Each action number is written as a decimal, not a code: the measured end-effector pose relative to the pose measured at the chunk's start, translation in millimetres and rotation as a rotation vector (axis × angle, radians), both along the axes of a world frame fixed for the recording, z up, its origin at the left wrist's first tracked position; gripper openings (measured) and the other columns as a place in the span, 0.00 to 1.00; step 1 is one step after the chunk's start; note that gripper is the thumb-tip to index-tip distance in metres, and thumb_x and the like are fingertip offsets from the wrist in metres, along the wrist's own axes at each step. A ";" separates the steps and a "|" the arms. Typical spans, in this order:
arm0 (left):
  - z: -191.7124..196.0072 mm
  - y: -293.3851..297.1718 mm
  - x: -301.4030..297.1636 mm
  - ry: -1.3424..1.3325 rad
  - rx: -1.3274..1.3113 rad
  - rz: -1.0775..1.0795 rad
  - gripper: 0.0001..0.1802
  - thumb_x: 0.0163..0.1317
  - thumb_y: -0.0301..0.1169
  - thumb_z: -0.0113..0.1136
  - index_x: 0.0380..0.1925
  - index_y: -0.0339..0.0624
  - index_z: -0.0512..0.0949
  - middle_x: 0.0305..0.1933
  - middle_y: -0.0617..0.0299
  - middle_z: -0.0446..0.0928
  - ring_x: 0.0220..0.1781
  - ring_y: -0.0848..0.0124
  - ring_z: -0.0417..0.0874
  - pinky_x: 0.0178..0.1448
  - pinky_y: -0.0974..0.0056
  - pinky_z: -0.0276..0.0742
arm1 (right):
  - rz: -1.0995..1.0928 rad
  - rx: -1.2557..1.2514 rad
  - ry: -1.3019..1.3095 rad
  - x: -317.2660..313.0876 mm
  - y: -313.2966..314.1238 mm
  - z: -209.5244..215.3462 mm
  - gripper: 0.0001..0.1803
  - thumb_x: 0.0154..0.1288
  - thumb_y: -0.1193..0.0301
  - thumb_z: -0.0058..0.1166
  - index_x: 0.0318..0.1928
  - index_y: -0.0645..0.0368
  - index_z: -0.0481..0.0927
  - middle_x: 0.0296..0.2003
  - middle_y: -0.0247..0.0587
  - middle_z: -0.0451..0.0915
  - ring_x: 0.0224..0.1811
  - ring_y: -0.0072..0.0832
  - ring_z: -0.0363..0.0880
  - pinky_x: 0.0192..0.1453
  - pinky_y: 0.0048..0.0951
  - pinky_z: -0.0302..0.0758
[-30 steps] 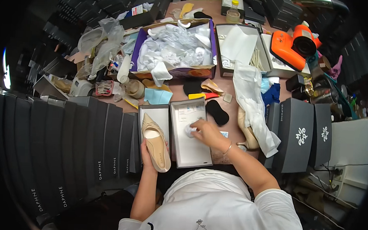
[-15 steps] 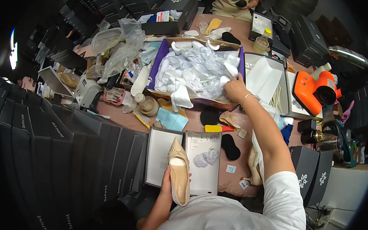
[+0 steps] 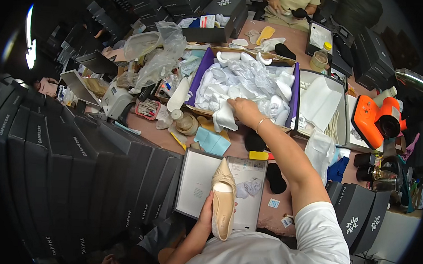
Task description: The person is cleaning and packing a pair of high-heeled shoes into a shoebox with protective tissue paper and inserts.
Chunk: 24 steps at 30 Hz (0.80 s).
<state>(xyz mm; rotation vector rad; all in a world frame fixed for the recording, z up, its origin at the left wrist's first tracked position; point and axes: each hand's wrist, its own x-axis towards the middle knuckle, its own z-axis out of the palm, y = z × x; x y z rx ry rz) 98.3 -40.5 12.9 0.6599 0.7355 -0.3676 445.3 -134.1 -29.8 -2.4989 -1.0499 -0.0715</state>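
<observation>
A beige pump [image 3: 223, 198] is gripped in the left hand [image 3: 207, 212] while white stuffing paper [image 3: 224, 118] is grasped by the right hand [image 3: 243, 112].

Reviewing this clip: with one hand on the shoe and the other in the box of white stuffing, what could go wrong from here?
The left hand grips the beige shoe by one side, above the open shoebox; it might slip. The right hand pulls white paper over the purple box edge; neighbouring wads could spill onto the crowded table.

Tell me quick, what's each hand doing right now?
Left hand: closed around a beige pointed shoe.
Right hand: gripping a wad of white tissue paper at the purple-lined box.
</observation>
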 end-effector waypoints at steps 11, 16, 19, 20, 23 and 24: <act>4.4 -13.2 -9.6 -0.120 -0.082 0.090 0.43 0.65 0.67 0.33 0.61 0.40 0.65 0.52 0.51 0.75 0.51 0.57 0.79 0.52 0.52 0.78 | 0.012 0.505 0.436 -150.0 -99.5 113.6 0.17 0.51 0.77 0.54 0.44 0.63 0.74 0.32 0.53 0.78 0.33 0.46 0.79 0.37 0.39 0.74; -15.5 -34.8 -27.5 -0.220 -0.025 0.034 0.34 0.68 0.60 0.38 0.60 0.45 0.63 0.52 0.55 0.72 0.52 0.63 0.77 0.53 0.56 0.77 | -0.040 0.223 0.385 -290.0 -69.9 79.1 0.14 0.50 0.74 0.60 0.36 0.59 0.71 0.35 0.48 0.76 0.33 0.46 0.77 0.37 0.39 0.75; -1.2 -56.9 -38.6 -0.164 0.237 0.162 0.25 0.68 0.50 0.46 0.57 0.47 0.60 0.54 0.56 0.67 0.57 0.63 0.73 0.55 0.55 0.76 | -0.177 0.225 0.336 -304.5 -55.5 52.3 0.24 0.49 0.74 0.59 0.50 0.56 0.71 0.41 0.49 0.74 0.39 0.46 0.76 0.39 0.41 0.75; -3.6 -56.6 -45.6 -0.122 0.198 0.182 0.24 0.68 0.47 0.48 0.56 0.48 0.58 0.54 0.56 0.66 0.58 0.63 0.73 0.56 0.55 0.76 | -0.207 0.254 0.268 -308.1 -49.9 49.8 0.28 0.49 0.74 0.58 0.54 0.54 0.69 0.43 0.49 0.73 0.42 0.45 0.76 0.41 0.41 0.75; -9.4 -65.8 -63.4 -0.194 0.305 0.182 0.30 0.69 0.44 0.46 0.66 0.44 0.52 0.63 0.54 0.61 0.64 0.63 0.65 0.65 0.58 0.64 | -0.159 0.235 0.121 -312.1 -26.9 26.6 0.43 0.47 0.75 0.58 0.68 0.50 0.60 0.55 0.52 0.68 0.52 0.44 0.71 0.51 0.41 0.71; -4.7 -57.1 -67.7 -0.124 0.258 0.208 0.31 0.69 0.44 0.47 0.66 0.44 0.51 0.64 0.54 0.60 0.65 0.62 0.64 0.66 0.58 0.63 | -0.106 0.229 0.121 -313.5 -19.2 20.5 0.44 0.48 0.75 0.59 0.69 0.51 0.58 0.57 0.53 0.67 0.53 0.44 0.71 0.53 0.41 0.70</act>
